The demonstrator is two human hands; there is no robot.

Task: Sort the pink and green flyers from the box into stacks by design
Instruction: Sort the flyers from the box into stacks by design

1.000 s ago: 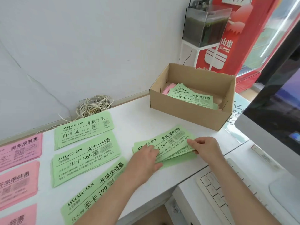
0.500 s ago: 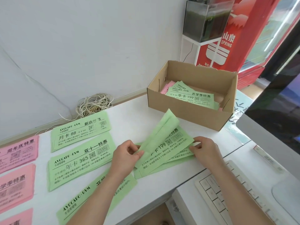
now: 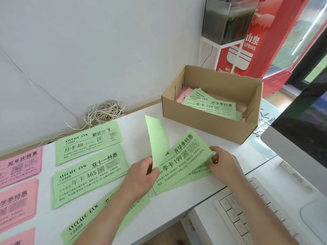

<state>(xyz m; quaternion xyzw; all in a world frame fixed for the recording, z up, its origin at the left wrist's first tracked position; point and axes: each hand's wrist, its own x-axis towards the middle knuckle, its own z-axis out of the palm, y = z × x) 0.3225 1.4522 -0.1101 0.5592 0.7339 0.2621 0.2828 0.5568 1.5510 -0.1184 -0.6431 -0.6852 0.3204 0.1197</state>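
My left hand (image 3: pixel 141 174) pinches the near end of a green flyer (image 3: pixel 157 140) that stands lifted, its blank back showing. Under it lies a small pile of green flyers (image 3: pixel 184 165) on the white table (image 3: pixel 138 124). My right hand (image 3: pixel 223 163) grips the right end of that pile. The cardboard box (image 3: pixel 208 124) behind holds more green flyers (image 3: pixel 210 105) and some pink ones (image 3: pixel 184 94). Sorted green stacks lie to the left: one at the back (image 3: pixel 86 142), one in the middle (image 3: pixel 88 175), one at the front (image 3: pixel 85 221) partly under my left forearm. Pink stacks (image 3: pixel 17 167) line the left edge.
A coil of white cable (image 3: pixel 103 112) lies against the wall behind the stacks. A white keyboard (image 3: pixel 244 214) and a monitor (image 3: pixel 300 131) sit on a lower desk to the right. A glass tank (image 3: pixel 228 18) and a red fridge (image 3: pixel 261 41) stand behind the box.
My left hand has picked the top green flyer off the pile and raised it until it stands almost upright. My right hand has stayed on the pile's right end.
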